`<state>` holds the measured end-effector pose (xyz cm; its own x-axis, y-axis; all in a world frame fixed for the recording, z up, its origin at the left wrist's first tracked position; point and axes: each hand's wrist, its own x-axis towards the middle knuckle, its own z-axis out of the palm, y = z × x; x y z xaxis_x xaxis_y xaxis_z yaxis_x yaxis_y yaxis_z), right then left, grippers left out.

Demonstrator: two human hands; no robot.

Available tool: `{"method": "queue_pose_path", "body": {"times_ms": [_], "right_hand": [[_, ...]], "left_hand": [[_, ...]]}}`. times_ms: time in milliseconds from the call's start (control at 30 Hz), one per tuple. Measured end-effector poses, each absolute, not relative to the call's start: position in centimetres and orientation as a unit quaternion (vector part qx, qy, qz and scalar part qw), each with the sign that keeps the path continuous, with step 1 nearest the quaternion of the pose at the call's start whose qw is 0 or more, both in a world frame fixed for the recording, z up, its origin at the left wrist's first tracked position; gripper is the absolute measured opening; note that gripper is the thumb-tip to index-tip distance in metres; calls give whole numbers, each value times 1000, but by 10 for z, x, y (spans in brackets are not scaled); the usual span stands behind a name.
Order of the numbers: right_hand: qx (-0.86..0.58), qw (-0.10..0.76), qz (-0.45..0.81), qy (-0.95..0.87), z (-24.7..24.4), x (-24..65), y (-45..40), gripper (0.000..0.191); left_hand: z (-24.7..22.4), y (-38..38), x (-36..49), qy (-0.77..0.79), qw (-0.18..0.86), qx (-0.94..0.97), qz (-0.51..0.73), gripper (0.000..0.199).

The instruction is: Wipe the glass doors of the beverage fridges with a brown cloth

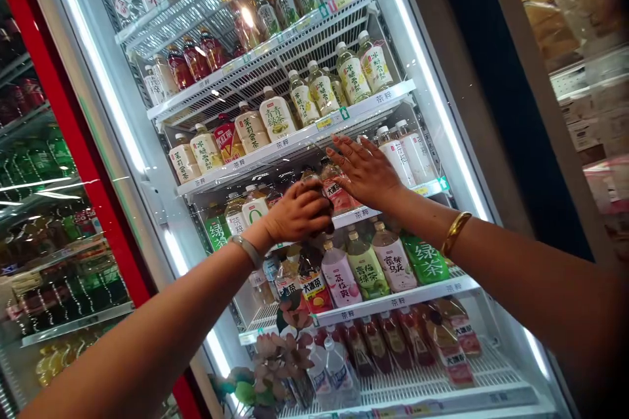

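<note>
Bare forearms (pixel 147 317) cross the lower corners before a lit cooler (pixel 431 82) of bottled drinks. Mid-frame, a red-labelled bottle (pixel 337 195) shows between the curled left hand (pixel 299 213), grip unclear, and the splayed right hand (pixel 368 171).

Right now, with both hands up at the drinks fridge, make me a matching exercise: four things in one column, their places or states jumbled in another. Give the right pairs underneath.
Things
1. Left hand
2. Gold bracelet
3. Right hand
4. Red frame

Places and states
A. Fingers spread
B. To the left of the lit shelves
C. Fingers curled
D. Around the right forearm, near the wrist

Right pairs: 1-C; 2-D; 3-A; 4-B
</note>
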<state>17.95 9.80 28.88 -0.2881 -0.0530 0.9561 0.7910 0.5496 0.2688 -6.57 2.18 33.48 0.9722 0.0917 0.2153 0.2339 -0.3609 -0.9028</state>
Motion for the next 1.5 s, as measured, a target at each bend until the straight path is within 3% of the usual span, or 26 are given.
{"method": "queue_pose_path", "body": {"times_ms": [100,233,300,400,567,633,700,767,833,1133,1333,1400,1500], "right_hand": [[-261,534,-397,-699,289,184,97,58],[-283,560,-384,-678,285,181,95,55],[-299,571,-375,-666,283,181,94,55],[-329,585,-366,-645,282,181,94,55],[-337,596,-364,-631,282,181,95,54],[-332,602,-361,-630,282,181,95,54],[-327,607,-361,-628,282,181,95,53],[-324,607,-364,-627,281,181,95,53],[-325,606,-366,-627,281,181,96,55],[-312,605,-366,-635,276,185,96,65],[-307,603,-352,-647,275,186,96,66],[-305,607,-349,-646,276,187,97,65],[-304,609,-345,-646,275,186,98,63]], "left_hand": [[355,28,-51,-217,577,-754,-229,10],[318,44,-12,-312,584,-619,-422,18],[287,48,3,-279,590,-652,-387,14],[260,46,9,-116,609,-756,-211,13],[313,40,-9,46,555,-829,43,19],[343,41,-14,-34,567,-823,-25,18],[358,44,-13,-173,583,-772,-187,19],[354,47,-3,-291,575,-681,-348,19],[336,50,11,-335,562,-627,-423,19],[242,39,1,-159,591,-749,-256,19],[247,31,-34,-29,565,-820,-87,14],[259,31,-41,-86,574,-804,-130,15],[256,33,-39,-269,580,-694,-331,18]]}}
